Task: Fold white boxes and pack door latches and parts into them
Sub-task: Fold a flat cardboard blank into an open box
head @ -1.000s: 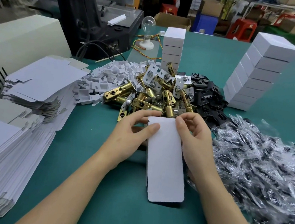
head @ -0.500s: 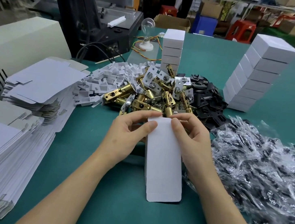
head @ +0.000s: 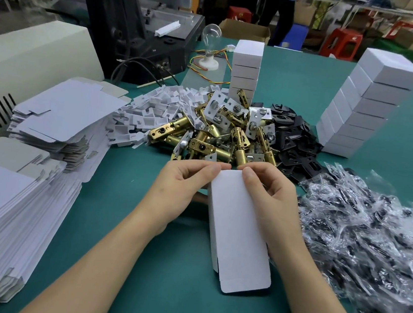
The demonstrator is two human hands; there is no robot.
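Observation:
A white box (head: 239, 230) stands tilted on the green table, its long flap hanging toward me. My left hand (head: 179, 192) grips the box's far left corner, thumb on top. My right hand (head: 271, 200) holds the far right corner and side, fingers curled round it. Just beyond the hands lies a heap of brass door latches (head: 218, 137) with silver face plates. The far end of the box is hidden behind my fingers.
Flat white box blanks (head: 9, 195) are stacked at the left. White plastic parts (head: 154, 106) and black plates (head: 295, 142) flank the latches. Clear bags of screws (head: 373, 246) fill the right. Two stacks of packed boxes (head: 361, 103) (head: 246, 69) stand behind, machines (head: 139, 19) at back left.
Both hands have slid slightly up to the box's far end and pinch its corners more tightly; the box has barely shifted.

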